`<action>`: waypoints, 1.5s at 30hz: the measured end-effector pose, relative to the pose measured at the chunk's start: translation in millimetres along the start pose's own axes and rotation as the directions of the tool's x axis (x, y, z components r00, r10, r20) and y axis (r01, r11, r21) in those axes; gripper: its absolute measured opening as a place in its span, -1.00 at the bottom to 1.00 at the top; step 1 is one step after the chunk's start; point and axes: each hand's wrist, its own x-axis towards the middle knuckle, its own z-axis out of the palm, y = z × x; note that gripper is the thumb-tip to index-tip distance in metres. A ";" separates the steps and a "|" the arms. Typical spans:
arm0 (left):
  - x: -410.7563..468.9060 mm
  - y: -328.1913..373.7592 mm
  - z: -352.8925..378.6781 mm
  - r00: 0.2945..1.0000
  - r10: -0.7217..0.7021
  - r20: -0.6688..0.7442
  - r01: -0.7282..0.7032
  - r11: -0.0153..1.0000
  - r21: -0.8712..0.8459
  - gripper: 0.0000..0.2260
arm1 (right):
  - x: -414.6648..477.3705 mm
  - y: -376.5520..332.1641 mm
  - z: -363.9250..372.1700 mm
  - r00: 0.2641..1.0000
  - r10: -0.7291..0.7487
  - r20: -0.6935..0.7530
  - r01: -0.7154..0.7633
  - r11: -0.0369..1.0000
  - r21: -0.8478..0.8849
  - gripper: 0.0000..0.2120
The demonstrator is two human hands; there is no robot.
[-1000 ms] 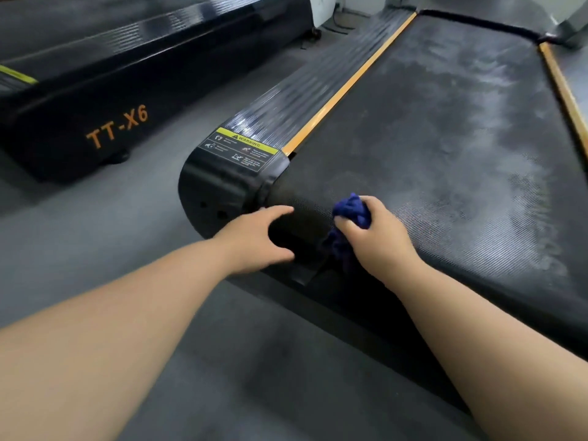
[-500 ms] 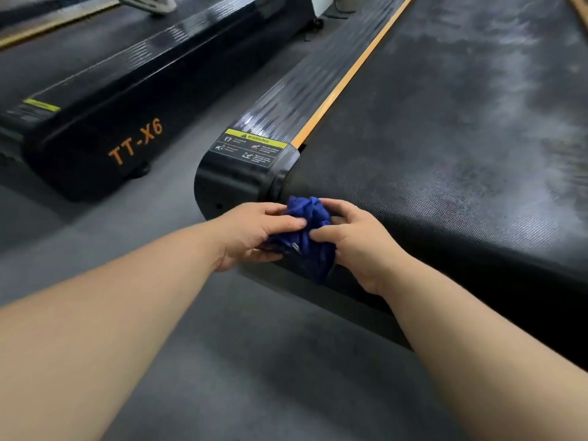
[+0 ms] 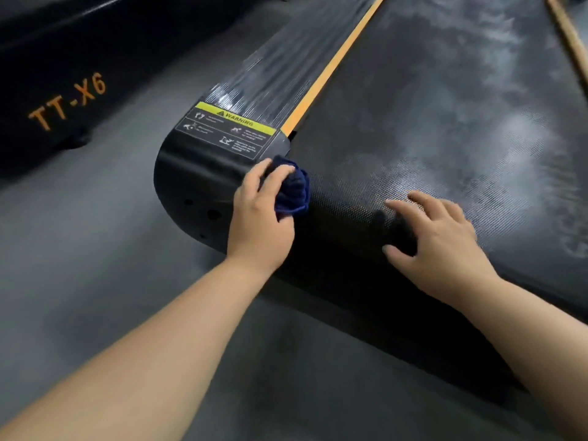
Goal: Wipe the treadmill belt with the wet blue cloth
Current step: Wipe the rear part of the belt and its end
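Blue cloth [image 3: 294, 192] bunched in left hand [image 3: 259, 218], right hand [image 3: 436, 237] flat on belt [image 3: 429, 122]

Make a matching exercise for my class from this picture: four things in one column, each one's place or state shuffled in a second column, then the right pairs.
Things
1. blue cloth
2. right hand
3. warning label
4. orange stripe

Place or state
A. runs between the side rail and the belt
B. bunched in the left hand
C. spread open over the belt's near end
D. stuck on the side rail's near end

Pairs: 1-B, 2-C, 3-D, 4-A
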 end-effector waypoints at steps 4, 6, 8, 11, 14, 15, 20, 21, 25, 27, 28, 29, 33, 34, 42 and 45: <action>-1.0 8.5 38.0 0.980 0.181 0.089 -0.197 0.948 0.250 -0.49 | -6.3 23.0 20.3 0.997 -0.027 -0.074 0.022 0.998 -0.059 -0.37; 5.0 0.0 42.3 0.955 0.295 0.041 -0.293 0.908 0.300 -0.64 | -6.4 26.6 30.6 0.987 -0.067 -0.149 0.050 0.992 -0.115 -0.37; 9.9 -18.2 36.8 0.891 0.453 0.024 -0.421 0.806 0.416 -0.70 | -4.1 27.7 36.4 0.974 -0.090 -0.209 0.060 0.988 -0.144 -0.37; -1.0 -22.1 27.7 0.906 0.422 0.024 -0.360 0.741 0.567 -0.67 | -3.7 30.2 42.2 0.969 -0.102 -0.225 0.062 0.982 -0.180 -0.37; -10.3 2.9 41.0 0.972 0.219 -0.087 -0.157 0.878 0.452 -0.65 | -2.6 29.5 42.6 0.971 -0.104 -0.216 0.064 0.981 -0.185 -0.36; -12.8 11.8 46.7 0.978 0.180 -0.109 -0.124 0.911 0.393 -0.65 | -2.0 29.3 42.7 0.972 -0.104 -0.212 0.065 0.981 -0.184 -0.36; -27.5 20.4 47.2 0.909 0.413 0.052 -0.399 0.832 0.386 -0.65 | -1.6 31.8 43.7 0.962 -0.117 -0.248 0.076 0.983 -0.169 -0.37; -22.8 13.3 38.2 0.909 0.414 0.045 -0.395 0.826 0.402 -0.64 | -1.1 32.3 43.5 0.960 -0.126 -0.251 0.085 0.982 -0.166 -0.37; -12.9 -7.1 21.4 0.972 0.173 -0.160 -0.104 0.924 0.369 -0.62 | -1.6 34.8 47.4 0.953 -0.139 -0.268 0.099 0.982 -0.159 -0.38; -18.0 2.1 34.9 0.972 0.093 -0.214 -0.023 0.951 0.308 -0.61 | -2.2 33.7 47.7 0.951 -0.128 -0.282 0.089 0.985 -0.147 -0.38; -20.2 5.8 40.8 0.970 0.081 -0.231 -0.014 0.961 0.277 -0.62 | -2.1 33.4 47.7 0.951 -0.123 -0.284 0.084 0.986 -0.144 -0.38; -21.0 8.6 45.1 0.966 0.084 -0.246 -0.020 0.968 0.250 -0.63 | -1.6 33.6 47.9 0.950 -0.124 -0.286 0.084 0.985 -0.148 -0.38; -37.1 14.3 57.9 0.945 0.266 -0.193 -0.202 0.934 0.296 -0.64 | -1.0 33.1 49.9 0.950 -0.136 -0.280 0.089 0.981 -0.172 -0.38; -43.0 15.9 60.0 0.925 0.357 -0.126 -0.301 0.895 0.330 -0.64 | -1.7 33.7 49.7 0.949 -0.134 -0.284 0.087 0.982 -0.170 -0.37; -6.0 2.1 38.7 0.956 0.232 -0.178 -0.168 0.934 0.315 -0.61 | -1.8 31.0 48.9 0.941 -0.143 -0.306 0.093 0.981 -0.170 -0.37; -11.4 17.2 51.2 0.961 0.168 -0.218 -0.125 0.972 0.200 -0.64 | -0.4 30.9 48.5 0.942 -0.149 -0.301 0.095 0.978 -0.185 -0.38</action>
